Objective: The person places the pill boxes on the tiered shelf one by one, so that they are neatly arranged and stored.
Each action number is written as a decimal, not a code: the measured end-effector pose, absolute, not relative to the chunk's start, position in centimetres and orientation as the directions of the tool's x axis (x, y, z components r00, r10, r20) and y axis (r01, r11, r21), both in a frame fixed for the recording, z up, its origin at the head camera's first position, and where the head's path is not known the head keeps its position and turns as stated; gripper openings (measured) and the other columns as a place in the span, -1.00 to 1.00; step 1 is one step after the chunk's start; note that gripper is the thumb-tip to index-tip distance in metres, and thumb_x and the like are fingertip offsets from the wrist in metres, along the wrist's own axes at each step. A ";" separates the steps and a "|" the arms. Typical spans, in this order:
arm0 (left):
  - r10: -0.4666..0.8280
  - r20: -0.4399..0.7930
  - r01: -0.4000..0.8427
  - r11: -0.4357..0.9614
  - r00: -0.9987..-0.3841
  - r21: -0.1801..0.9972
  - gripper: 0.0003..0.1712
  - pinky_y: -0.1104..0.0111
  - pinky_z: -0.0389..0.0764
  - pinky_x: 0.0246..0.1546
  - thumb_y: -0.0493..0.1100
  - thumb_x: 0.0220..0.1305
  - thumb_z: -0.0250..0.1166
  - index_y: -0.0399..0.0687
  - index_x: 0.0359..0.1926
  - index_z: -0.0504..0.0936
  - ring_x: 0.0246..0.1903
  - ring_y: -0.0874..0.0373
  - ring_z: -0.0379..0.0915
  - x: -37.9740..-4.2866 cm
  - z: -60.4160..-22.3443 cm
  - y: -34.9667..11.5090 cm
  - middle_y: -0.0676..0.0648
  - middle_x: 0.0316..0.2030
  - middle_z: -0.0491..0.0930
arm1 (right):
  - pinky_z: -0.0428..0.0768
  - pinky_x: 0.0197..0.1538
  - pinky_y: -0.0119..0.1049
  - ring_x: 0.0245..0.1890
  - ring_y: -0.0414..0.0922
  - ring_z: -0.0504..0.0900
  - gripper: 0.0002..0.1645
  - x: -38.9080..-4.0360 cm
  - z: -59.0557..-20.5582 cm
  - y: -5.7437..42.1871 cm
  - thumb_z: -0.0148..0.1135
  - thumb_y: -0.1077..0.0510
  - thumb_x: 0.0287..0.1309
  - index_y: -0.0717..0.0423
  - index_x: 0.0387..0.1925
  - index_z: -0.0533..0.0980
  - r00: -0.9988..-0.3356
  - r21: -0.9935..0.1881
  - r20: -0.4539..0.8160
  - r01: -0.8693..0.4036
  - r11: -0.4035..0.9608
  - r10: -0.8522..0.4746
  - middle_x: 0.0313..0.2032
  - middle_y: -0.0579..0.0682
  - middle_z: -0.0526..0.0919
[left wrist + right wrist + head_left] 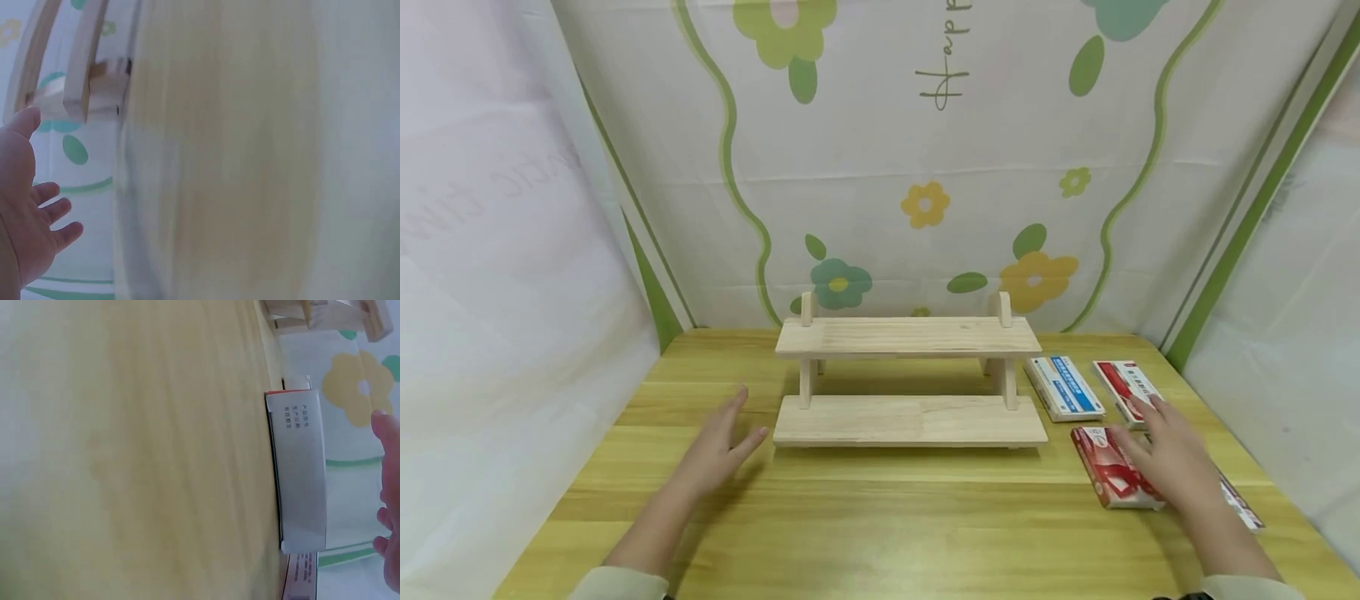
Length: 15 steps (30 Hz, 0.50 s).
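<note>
Head view: left hand point(711, 454), fingers extended, empty, beside two-tier wooden shelf point(910, 421); right hand point(1171, 460), fingers loosely extended, empty, over red carton point(1108, 468).

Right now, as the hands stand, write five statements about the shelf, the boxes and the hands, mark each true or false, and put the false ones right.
1. The wooden shelf has two tiers. True.
2. The red box sits on the lower tier. False: it lies on the table.
3. The left hand is gripping the red box. False: it holds nothing, and the red box is on the other side of the shelf.
4. The right hand is on the same side of the shelf as the boxes. True.
5. The blue-and-white box lies nearer the shelf than the red-and-white box. True.
</note>
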<state>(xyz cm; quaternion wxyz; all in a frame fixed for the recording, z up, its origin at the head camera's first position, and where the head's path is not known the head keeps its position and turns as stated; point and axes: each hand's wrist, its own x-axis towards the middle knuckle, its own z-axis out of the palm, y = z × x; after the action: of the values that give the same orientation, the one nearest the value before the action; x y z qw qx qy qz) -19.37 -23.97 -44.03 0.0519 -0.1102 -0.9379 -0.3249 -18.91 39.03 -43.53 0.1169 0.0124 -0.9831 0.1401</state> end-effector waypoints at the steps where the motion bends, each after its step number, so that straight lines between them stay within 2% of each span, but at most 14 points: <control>1: 0.166 0.157 0.228 0.739 -0.974 0.634 -0.06 -0.32 0.04 0.33 0.16 0.45 0.07 -0.32 0.52 -0.11 0.42 -0.44 -0.09 -19.1 -44.1 -23.7 -0.41 0.47 -0.02 | 0.13 0.13 0.52 0.28 0.54 0.07 -0.09 -18.6 -43.5 39.2 -0.02 -0.30 0.37 0.28 0.43 0.13 -0.974 -0.292 0.224 -0.034 0.956 0.034 0.36 0.52 0.07; 4: 0.158 0.125 0.198 0.649 -0.980 0.734 -0.03 -0.28 0.09 0.33 0.15 0.43 0.12 -0.32 0.52 -0.14 0.41 -0.40 -0.04 -18.6 -44.5 -22.9 -0.40 0.47 0.01 | 0.15 0.09 0.52 0.23 0.56 0.11 -0.07 -17.6 -43.6 39.8 -0.04 -0.31 0.37 0.33 0.42 0.12 -0.971 -0.332 0.214 0.031 0.943 0.107 0.33 0.55 0.10; 8: 0.124 0.121 0.169 0.537 -0.985 0.826 -0.03 -0.20 0.24 0.31 0.06 0.38 0.21 -0.35 0.51 -0.09 0.36 -0.34 0.13 -18.3 -45.2 -21.9 -0.39 0.41 0.15 | 0.18 0.07 0.50 0.19 0.57 0.15 -0.10 -16.3 -43.9 40.7 -0.04 -0.26 0.39 0.38 0.41 0.13 -0.955 -0.390 0.226 0.093 0.916 0.193 0.29 0.58 0.16; 15: 0.044 0.080 0.091 0.427 -0.996 0.899 -0.11 -0.01 0.41 0.26 -0.05 0.34 0.29 -0.34 0.48 0.04 0.24 -0.21 0.35 -18.2 -46.2 -20.4 -0.37 0.32 0.32 | 0.12 0.12 0.48 0.22 0.56 0.13 -0.16 -14.9 -44.3 42.1 -0.03 -0.19 0.41 0.38 0.40 0.15 -0.926 -0.475 0.247 0.142 0.869 0.286 0.29 0.57 0.18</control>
<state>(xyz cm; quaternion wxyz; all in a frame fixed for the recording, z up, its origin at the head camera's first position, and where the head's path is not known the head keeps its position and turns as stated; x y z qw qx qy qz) -18.23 -20.39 -46.15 0.0224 -0.0399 -0.8445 -0.5336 -14.91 42.09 -44.31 0.1564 -0.1120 -0.9539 0.2304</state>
